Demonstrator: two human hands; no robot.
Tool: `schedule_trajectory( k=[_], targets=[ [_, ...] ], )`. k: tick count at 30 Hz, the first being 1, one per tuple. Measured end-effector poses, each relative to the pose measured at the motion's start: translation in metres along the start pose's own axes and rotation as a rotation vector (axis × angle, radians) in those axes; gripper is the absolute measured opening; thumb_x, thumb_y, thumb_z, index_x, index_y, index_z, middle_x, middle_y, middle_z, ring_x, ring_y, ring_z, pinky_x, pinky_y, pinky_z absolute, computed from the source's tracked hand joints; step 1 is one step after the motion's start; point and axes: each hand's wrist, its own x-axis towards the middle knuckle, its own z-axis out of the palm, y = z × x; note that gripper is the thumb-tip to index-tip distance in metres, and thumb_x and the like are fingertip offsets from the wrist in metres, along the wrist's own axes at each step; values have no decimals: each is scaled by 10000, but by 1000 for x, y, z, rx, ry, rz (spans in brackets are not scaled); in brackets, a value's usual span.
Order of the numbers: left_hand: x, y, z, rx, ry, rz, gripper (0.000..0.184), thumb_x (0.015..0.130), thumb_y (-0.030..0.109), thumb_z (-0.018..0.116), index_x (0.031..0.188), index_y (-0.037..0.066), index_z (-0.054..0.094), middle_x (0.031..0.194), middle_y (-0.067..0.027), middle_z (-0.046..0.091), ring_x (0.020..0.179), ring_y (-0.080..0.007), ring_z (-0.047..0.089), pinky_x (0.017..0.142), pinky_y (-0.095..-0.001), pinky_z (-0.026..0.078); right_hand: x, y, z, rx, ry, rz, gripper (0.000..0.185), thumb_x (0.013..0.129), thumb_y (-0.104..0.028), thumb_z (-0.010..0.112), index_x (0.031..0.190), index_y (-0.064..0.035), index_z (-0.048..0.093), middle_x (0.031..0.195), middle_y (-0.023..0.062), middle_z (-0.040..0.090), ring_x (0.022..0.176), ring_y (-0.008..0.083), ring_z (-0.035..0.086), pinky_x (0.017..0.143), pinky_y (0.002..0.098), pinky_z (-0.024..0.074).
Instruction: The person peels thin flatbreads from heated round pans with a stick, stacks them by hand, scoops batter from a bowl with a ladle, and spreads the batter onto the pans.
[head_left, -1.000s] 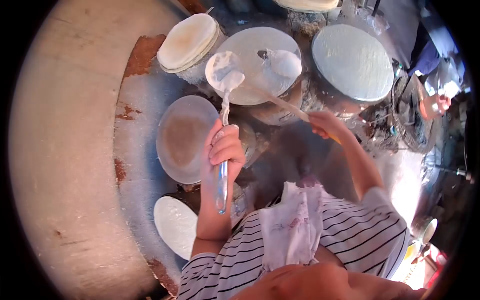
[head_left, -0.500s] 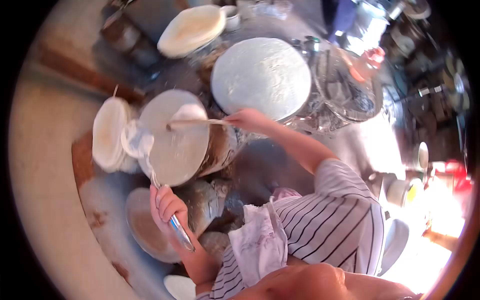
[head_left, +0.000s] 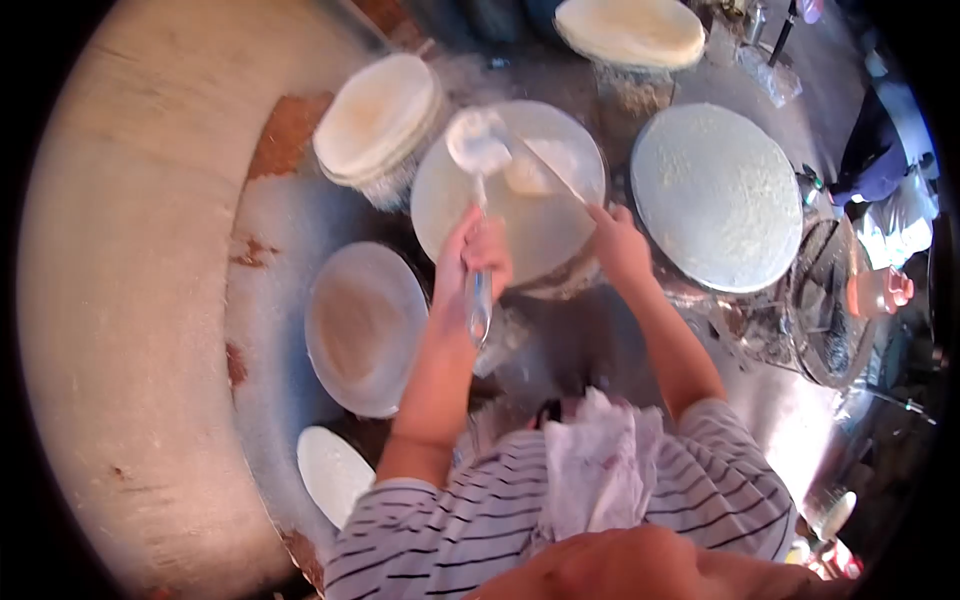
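Note:
My left hand (head_left: 482, 248) is closed around the metal handle of a ladle (head_left: 478, 143), whose bowl is coated white. The ladle is over the near left part of a large round griddle (head_left: 550, 240). My right hand (head_left: 618, 245) grips a thin stick (head_left: 550, 168) that reaches left across the same griddle. Its far end lies close to the ladle bowl and is hard to make out. A pale patch of batter (head_left: 541, 167) shows on the griddle under the stick.
A stack of round flatbreads (head_left: 378, 115) stands left of the griddle, another stack (head_left: 630, 32) beyond it. A second round griddle (head_left: 716, 197) is at the right. Nearer on the left are a brown-centred round plate (head_left: 362, 325) and a white disc (head_left: 335, 475). A pink bottle (head_left: 880, 292) is far right.
The view swung right and back. The ladle, held left of the griddle half a second ago, is now over it. Both hands are nearer each other, and the stick has changed its slant.

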Motion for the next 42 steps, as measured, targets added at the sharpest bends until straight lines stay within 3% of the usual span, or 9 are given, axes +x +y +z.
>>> schedule_trajectory(
  k=[3,17,23,25,26,32,35,39,42],
  targets=[
    [-21,4,-1,-210,-27,-103,312,977,196,433,691,81,389,554,20,373,399,-81,362,378,-207,352,-32,35,-33,-6,-36,165,382,857,-81,466,1223,-175,521,902,161,526,722,374,597,639,462,492],
    [15,24,-15,-23,123,122,287,938,105,501,679,83,378,565,18,377,410,-74,385,389,-202,384,4,28,-16,128,-132,-253,245,907,-180,495,1111,-126,620,932,193,567,856,400,579,733,476,471],
    [34,19,-45,266,190,384,284,920,93,515,674,110,375,554,36,368,402,-46,369,396,-175,388,-105,37,7,313,53,161,229,878,-144,540,1077,-112,650,838,201,603,808,361,601,708,420,478],
    [47,-1,-70,200,192,395,286,915,102,499,661,118,369,544,40,362,405,-46,374,388,-173,388,-103,-9,9,597,-210,398,234,864,-107,519,1063,-92,641,835,228,612,781,366,605,688,396,476],
    [50,-10,-79,164,187,408,288,913,106,491,655,123,366,538,41,359,406,-46,376,384,-172,388,-95,-13,24,550,-128,224,233,853,-119,539,1061,-96,641,843,214,621,748,365,608,687,400,483],
    [19,11,-67,-681,-330,-51,251,898,124,484,654,103,427,511,10,415,368,-82,401,310,-238,363,-53,-34,-2,366,58,-218,342,787,-119,620,1120,-187,657,758,146,628,742,314,625,682,403,496],
    [-47,-5,-45,-584,-435,58,253,914,105,481,669,71,424,523,8,419,368,-89,416,341,-223,406,-43,12,14,528,-144,180,388,768,-103,626,1147,-184,649,807,162,645,739,286,631,681,370,492],
    [-105,21,-28,-450,-498,207,273,931,111,466,665,86,407,510,5,399,357,-97,416,328,-236,400,-47,-14,49,345,-163,-232,413,767,-72,601,1176,-131,626,879,190,666,703,235,649,648,335,490],
    [-139,53,-36,-340,-440,246,267,933,110,463,674,81,408,521,9,395,363,-94,415,344,-228,412,-34,-47,23,276,-293,-15,421,763,-64,584,1182,-104,614,914,182,673,739,260,663,656,325,498]
  ],
)
